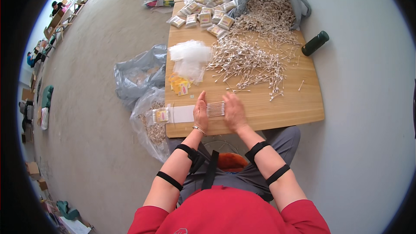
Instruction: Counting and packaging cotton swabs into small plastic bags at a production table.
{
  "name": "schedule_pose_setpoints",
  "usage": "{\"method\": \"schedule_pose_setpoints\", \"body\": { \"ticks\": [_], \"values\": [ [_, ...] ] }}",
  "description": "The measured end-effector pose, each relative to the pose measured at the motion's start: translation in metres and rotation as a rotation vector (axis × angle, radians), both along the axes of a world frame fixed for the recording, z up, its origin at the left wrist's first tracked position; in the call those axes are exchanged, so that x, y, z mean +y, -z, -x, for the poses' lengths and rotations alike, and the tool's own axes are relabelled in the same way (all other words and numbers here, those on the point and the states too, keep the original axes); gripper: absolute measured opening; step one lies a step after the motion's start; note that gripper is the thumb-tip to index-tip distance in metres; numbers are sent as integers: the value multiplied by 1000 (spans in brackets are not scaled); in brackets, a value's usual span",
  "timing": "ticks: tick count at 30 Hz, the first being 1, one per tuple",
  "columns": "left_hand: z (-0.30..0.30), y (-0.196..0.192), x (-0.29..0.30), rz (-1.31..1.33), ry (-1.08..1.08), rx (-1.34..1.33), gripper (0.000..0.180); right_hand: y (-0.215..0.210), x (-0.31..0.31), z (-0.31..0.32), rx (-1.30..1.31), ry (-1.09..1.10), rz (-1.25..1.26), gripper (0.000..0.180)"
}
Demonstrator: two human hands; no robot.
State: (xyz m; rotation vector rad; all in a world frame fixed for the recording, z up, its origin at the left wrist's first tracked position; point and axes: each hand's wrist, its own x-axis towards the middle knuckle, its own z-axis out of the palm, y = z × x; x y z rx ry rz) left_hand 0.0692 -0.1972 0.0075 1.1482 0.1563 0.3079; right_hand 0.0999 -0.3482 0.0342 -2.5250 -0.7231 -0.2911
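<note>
Head view: left hand and right hand squeeze one row of white cotton swabs between them; a big loose swab heap is left, and a dozen-odd filled little packets are done.

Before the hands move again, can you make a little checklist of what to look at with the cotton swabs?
1. Row of cotton swabs squeezed between both hands: ok, left hand and right hand press its two ends.
2. Swab ends lined up evenly: cannot tell, too small.
3. Row resting on the wooden table: ok.
4. White sheet close by: ok, it lies just left of the left hand.
5. More swabs in supply: ok, a loose pile lies behind the hands.
6. Clear bags in supply: ok, a stack lies beside the pile.
</note>
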Motion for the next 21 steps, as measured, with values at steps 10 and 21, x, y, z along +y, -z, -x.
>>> {"method": "schedule_pose_setpoints", "body": {
  "ticks": [10, 21],
  "values": [
    [1, -6, -1, 4, -8, 34, 58, -9, -32, -61, 50, 112, -55, 19],
    [2, -9, -2, -35, -67, 20, 56, -12, -19, -56, -14, 146, 141, 14]
  ]
}}
